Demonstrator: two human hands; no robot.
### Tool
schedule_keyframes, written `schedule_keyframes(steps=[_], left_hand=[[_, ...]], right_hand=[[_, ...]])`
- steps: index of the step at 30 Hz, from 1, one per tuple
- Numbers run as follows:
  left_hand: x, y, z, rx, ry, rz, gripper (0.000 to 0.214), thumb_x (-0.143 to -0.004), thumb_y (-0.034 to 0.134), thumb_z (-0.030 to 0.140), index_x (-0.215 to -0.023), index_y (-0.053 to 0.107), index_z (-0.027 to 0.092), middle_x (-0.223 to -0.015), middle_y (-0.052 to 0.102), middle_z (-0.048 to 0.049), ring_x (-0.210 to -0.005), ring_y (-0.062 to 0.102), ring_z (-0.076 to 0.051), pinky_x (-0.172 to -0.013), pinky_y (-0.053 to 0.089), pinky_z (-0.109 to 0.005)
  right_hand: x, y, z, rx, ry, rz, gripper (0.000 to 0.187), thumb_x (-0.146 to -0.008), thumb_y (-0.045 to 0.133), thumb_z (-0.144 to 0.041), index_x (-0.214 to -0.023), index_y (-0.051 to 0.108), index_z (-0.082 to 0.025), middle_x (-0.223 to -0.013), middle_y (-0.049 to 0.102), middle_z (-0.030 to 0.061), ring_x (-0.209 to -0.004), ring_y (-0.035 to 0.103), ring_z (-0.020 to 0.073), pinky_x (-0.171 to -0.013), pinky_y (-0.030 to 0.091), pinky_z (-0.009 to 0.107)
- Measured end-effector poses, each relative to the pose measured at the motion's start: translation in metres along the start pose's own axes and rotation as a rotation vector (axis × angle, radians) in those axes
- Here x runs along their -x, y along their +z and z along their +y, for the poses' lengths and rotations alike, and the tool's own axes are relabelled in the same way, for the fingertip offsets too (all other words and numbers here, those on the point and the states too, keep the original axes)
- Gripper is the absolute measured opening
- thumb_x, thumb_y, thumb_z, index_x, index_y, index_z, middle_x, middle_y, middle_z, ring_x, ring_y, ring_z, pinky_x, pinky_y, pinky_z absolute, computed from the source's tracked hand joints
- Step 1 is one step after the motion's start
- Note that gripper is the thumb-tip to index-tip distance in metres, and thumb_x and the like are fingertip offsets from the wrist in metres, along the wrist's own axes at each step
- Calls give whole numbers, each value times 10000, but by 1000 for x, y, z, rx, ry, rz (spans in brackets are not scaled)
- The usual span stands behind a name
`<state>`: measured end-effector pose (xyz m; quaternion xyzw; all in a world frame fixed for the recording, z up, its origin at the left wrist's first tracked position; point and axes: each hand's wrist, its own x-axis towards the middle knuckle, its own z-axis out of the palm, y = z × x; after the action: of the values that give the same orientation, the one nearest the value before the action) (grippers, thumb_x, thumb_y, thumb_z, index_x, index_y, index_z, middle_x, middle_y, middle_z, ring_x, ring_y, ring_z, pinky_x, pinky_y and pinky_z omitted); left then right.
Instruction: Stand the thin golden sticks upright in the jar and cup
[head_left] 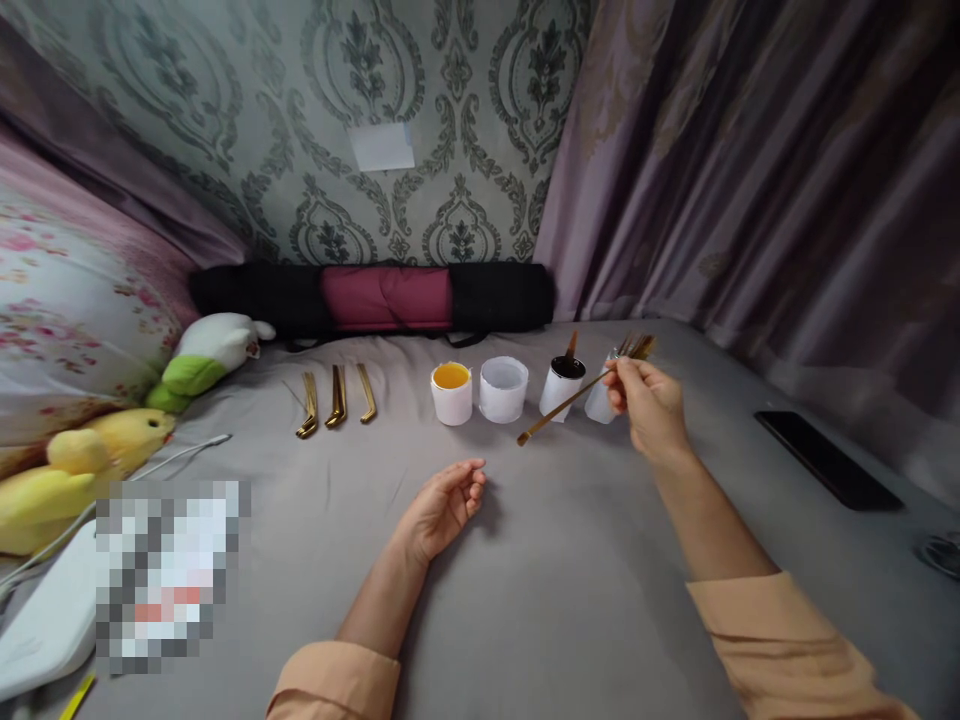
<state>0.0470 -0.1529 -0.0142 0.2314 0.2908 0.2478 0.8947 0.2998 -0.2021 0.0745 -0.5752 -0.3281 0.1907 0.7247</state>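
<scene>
My right hand [649, 402] is closed in a pinch on a thin gold-coloured utensil [564, 404] that slants down to the left, above the grey sheet. It hovers beside a white cup [601, 398] holding more gold utensils. To its left stand a white cup with dark liquid [562, 385], a white cup that looks empty [503, 389] and a white cup of yellow liquid [451, 393]. My left hand [444, 508] rests on the sheet, palm up, fingers loosely curled, holding nothing.
Three bent gold utensils [335, 398] lie left of the cups. A black and maroon roll [375, 297] lies against the patterned wall. Plush toys [90, 460] and a flowered pillow sit at left, a black phone [825, 458] at right, curtains behind it.
</scene>
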Motion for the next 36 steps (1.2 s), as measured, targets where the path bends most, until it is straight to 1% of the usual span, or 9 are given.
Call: schedule_keyframes(steps=[10, 19, 29, 36], left_hand=[[-1, -1, 0, 28, 2, 2, 170, -781, 524, 167, -928, 560, 91, -726, 527, -20, -553, 480, -45, -488, 415, -162], [-1, -1, 1, 43, 6, 7, 158, -784, 513, 153, -922, 561, 92, -724, 529, -24, -556, 481, -49, -483, 405, -162], [-1, -3, 2, 54, 1, -1, 157, -784, 514, 156, -918, 565, 91, -721, 530, -23, -559, 481, -49, -481, 400, -161], [-1, -2, 2, 53, -1, 2, 160, -783, 514, 154, -921, 566, 90, -723, 531, -21, -560, 484, -50, -489, 410, -163]], right_hand=[[-31, -22, -25, 25, -145, 140, 186, -731, 565, -336, -699, 584, -153, -565, 527, -15, -376, 399, 36, -304, 263, 158], [-45, -29, -45, 43, -246, 242, 127, -749, 521, -221, -699, 576, -118, -536, 522, -14, -357, 407, 36, -297, 282, 156], [-58, -29, -49, 149, -382, 367, 149, -760, 469, -206, -681, 563, -121, -523, 522, -10, -333, 400, 44, -284, 289, 167], [-67, -29, -43, 349, -473, 376, 194, -791, 441, -246, -773, 581, -113, -568, 558, 8, -374, 441, 51, -334, 335, 161]])
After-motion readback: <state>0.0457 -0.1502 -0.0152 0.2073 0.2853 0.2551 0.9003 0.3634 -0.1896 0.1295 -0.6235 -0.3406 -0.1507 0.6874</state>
